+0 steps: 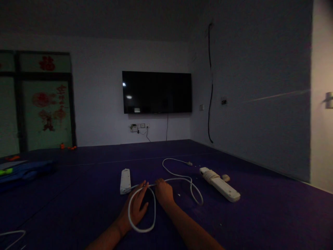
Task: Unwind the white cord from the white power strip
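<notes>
A white power strip lies on the dark purple surface, and its white cable runs right to a plug. Part of the cable forms a loop around my left hand. That hand lies palm down inside the loop with its fingers stretched toward the cable. My right hand is closed on the cable just right of the strip. A second white power strip, its cable wound around one end, lies to the right.
A small pale object sits beside the second strip. A blue bag lies at the left and another white cable at the bottom left corner. A wall-mounted TV and a wall socket are ahead.
</notes>
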The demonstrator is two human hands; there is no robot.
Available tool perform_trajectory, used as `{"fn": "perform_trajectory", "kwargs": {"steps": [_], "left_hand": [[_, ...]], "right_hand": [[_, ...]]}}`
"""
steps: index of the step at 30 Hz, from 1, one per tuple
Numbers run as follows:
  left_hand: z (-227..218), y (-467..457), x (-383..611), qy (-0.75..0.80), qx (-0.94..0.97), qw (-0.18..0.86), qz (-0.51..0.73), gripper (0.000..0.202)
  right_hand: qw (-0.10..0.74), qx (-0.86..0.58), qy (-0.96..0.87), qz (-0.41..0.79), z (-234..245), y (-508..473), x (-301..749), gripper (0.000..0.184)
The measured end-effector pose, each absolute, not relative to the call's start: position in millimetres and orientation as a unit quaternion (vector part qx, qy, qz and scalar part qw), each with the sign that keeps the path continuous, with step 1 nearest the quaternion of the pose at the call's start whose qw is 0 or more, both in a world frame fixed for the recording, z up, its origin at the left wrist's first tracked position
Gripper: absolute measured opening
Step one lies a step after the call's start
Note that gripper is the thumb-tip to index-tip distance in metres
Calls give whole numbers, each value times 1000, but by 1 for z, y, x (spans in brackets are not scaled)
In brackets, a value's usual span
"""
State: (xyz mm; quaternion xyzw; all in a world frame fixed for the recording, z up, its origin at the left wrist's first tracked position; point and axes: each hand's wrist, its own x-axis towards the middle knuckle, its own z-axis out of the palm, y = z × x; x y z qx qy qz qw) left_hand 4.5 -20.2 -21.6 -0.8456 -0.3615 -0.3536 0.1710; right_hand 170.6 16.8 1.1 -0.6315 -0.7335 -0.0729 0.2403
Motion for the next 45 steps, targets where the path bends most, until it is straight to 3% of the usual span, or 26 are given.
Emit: {"fn": "perform_trajectory", "kwargs": {"steps": [45], "left_hand": [[-23, -19, 4, -364, -849, 168, -344, 66]], "right_hand": [[235, -620, -745, -73, 3, 14, 170, 25]]}}
